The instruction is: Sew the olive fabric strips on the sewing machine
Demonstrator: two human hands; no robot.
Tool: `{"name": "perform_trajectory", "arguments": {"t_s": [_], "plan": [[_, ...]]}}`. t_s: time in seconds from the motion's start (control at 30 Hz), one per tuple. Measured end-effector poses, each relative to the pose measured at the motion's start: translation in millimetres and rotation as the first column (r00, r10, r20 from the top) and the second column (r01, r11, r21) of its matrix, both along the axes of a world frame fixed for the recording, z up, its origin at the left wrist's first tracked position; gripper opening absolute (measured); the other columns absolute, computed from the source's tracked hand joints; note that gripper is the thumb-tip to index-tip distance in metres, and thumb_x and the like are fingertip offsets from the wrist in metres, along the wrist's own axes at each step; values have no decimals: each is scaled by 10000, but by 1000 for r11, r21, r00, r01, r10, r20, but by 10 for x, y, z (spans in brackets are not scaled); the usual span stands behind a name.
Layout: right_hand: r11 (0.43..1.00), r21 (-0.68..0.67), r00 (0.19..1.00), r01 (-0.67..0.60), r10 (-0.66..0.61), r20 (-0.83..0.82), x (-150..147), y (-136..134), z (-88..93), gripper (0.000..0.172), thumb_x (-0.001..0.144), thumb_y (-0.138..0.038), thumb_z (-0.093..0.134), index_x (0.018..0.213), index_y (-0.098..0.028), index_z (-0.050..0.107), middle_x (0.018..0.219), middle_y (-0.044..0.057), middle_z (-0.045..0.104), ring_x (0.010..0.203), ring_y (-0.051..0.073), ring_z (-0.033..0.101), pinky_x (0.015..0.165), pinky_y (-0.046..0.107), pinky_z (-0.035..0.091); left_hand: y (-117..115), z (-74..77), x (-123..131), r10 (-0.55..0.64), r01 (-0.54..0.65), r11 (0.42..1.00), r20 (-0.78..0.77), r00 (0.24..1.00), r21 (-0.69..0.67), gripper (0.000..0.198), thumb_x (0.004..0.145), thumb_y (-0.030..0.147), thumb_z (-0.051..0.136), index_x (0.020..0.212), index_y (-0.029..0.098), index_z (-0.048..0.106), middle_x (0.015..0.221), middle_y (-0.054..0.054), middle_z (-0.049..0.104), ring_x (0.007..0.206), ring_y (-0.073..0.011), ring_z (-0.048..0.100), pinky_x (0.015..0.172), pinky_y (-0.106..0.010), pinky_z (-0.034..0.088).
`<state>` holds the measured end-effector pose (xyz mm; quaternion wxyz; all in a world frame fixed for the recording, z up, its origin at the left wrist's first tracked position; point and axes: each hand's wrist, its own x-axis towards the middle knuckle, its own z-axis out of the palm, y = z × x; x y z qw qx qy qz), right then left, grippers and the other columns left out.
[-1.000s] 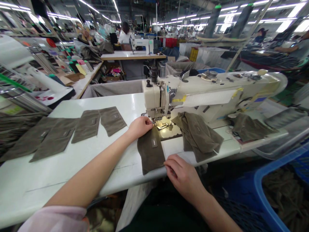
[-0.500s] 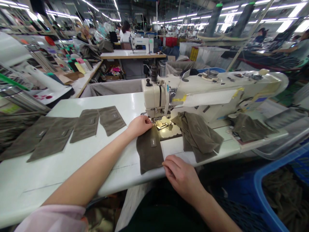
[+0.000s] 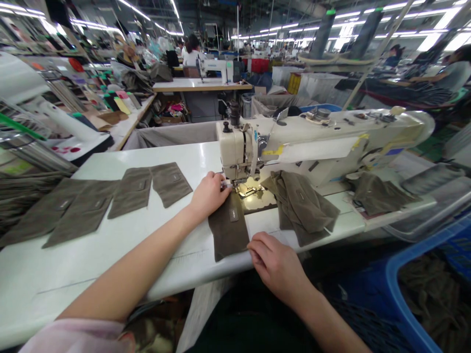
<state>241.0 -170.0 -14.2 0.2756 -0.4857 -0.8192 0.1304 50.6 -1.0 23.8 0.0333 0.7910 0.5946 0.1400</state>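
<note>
A dark olive fabric piece (image 3: 228, 230) with a small label lies on the table, its far end by the presser foot of the sewing machine (image 3: 235, 147). My left hand (image 3: 210, 196) is at that far end, fingers curled close around a small pale part beside the needle; what they grip is mostly hidden. At the near right corner of the fabric, my right hand (image 3: 274, 260) pinches the edge between thumb and fingers. To the right of the needle plate (image 3: 252, 191) lies a crumpled heap of olive pieces (image 3: 305, 203).
Several labelled olive pieces (image 3: 130, 191) are laid out across the table's left side. More olive cloth (image 3: 380, 193) sits under the machine's right end. A blue basket (image 3: 393, 269) holding cloth stands at the lower right. Thread cones (image 3: 123, 103) and another sewing machine (image 3: 217, 68) are behind.
My left hand has shifted slightly left, its fingers now curled around the pale part by the presser foot. The fabric's near edge has moved a little away from me; my right hand still pinches its corner.
</note>
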Motion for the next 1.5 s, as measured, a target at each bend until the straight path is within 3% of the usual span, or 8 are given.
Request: {"name": "perform_trajectory", "arguments": {"t_s": [0.07,0.1,0.17,0.23,0.37,0.5,1.0,1.5], "plan": [[1000,5,1000,6,-6,21,5,-18,10,204,890,-72,525,995,-196,648,999,47,641,847,177,602,681,267,432,-286,32,1,-29,47,984,-104,994,173,316,889,281,624,1151,105,647,1197,-186,630,1097,-335,591,887,-442,499],[1000,10,999,7,-7,32,8,-27,15,218,879,-69,532,1010,-196,651,1018,48,642,852,178,606,675,266,432,-458,34,-1,-95,118,974,-126,988,192,279,901,260,614,1140,124,657,1200,-171,632,1103,-333,586,901,-461,504],[1000,14,998,10,-10,57,16,-43,24,251,859,-68,543,1043,-199,654,1046,49,643,855,178,612,663,265,431,-822,-2,-19,-323,333,934,-96,942,129,164,941,225,559,1011,174,698,1064,-106,671,999,-273,616,864,-424,536],[1000,3,997,13,-13,80,25,-49,34,279,845,-66,547,1065,-202,652,1058,47,641,858,179,614,664,266,433,-1152,-93,-57,-503,507,858,-63,862,87,191,956,185,514,953,179,704,986,-81,686,910,-231,629,792,-369,566],[999,-34,995,9,-6,99,44,-34,48,288,823,-46,543,1032,-210,655,1067,47,638,885,182,614,695,265,442,-1499,-306,-162,-588,613,757,-174,790,225,329,935,96,464,1215,95,636,1208,-129,684,1129,-275,614,889,-395,588],[999,-41,995,9,-5,98,47,3,50,318,805,-30,551,1044,-205,667,1054,45,637,871,179,613,694,266,442,-1477,-374,-213,-587,640,723,-256,768,262,341,950,107,458,1250,87,617,1245,-123,684,1152,-282,620,887,-397,602],[998,-45,984,41,-32,177,9,216,102,295,840,-40,584,1066,-206,676,1056,34,637,892,169,612,690,256,427,-1210,-295,-173,-594,643,727,-248,765,241,289,1006,231,467,1193,107,650,1182,-124,691,1117,-279,625,853,-401,610],[992,-105,970,72,-45,238,-35,452,178,275,909,-83,552,1112,-217,680,1137,47,631,972,169,624,733,250,477,-928,-202,-187,-621,661,729,-235,748,176,302,1015,235,459,1213,104,644,1148,-128,677,1094,-274,602,868,-415,597]]}}
